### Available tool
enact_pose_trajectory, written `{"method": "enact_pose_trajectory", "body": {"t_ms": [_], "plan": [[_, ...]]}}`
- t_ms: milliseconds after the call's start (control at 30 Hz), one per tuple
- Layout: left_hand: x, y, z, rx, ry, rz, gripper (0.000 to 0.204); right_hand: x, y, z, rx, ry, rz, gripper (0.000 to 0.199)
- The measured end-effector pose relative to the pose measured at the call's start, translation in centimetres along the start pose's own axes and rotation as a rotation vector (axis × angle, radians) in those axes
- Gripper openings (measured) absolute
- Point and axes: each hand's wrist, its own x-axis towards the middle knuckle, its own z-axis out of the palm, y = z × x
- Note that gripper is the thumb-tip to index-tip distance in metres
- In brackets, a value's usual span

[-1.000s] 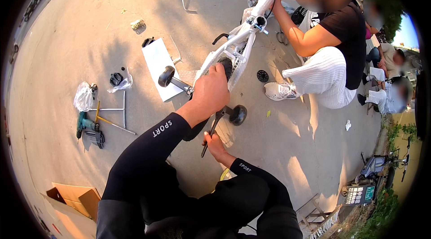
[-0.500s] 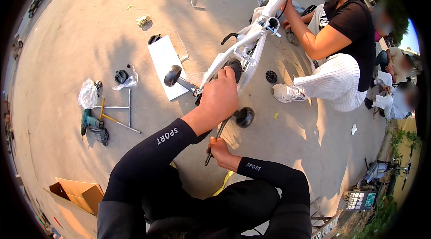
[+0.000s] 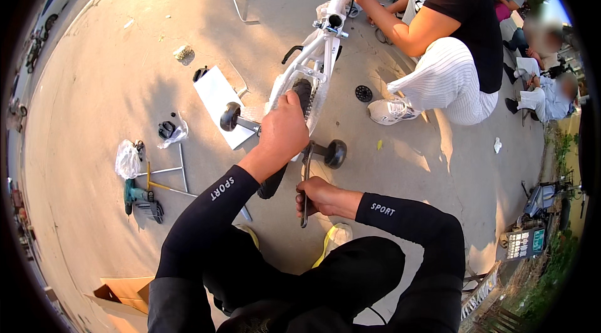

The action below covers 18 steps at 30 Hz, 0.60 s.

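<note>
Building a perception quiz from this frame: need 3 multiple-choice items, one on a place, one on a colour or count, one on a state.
1. Where does the left hand rest?
A. on the rear tyre of the white bike frame
B. on the cardboard box
C. on the pavement

2. What colour is the bike frame?
A. red
B. white
C. black

3. What is the state of the right hand?
A. open and free
B. flat on the ground
C. closed around a dark wrench

Key: 1 A, its fingers lie over the tyre at the frame's end. 2 B, the tubes are white. 3 C, the fingers wrap the wrench, whose top reaches the small side wheel.
</note>
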Motion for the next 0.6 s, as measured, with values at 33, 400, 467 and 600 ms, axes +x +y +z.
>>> {"method": "enact_pose_trajectory", "body": {"t_ms": [33, 400, 467, 600], "plan": [[0.0, 0.1, 0.0, -0.012, -0.003, 0.002, 0.058, 0.1, 0.1, -0.1, 0.007, -0.031, -0.005, 0.011], [0.4, -0.6, -0.5, 0.014, -0.013, -0.015, 0.049, 3.7, 5.2, -0.3, 0.134, 0.208, -0.481, 0.021], [0.6, -0.2, -0.4, 0.020, 0.006, 0.014, 0.048, 5.4, 6.6, -2.0, 0.004, 0.320, -0.515, 0.025], [0.9, 0.8, -0.7, 0.032, -0.045, -0.008, 0.047, 10.6, 9.4, -3.9, -0.556, 0.614, -0.765, 0.024]]}}
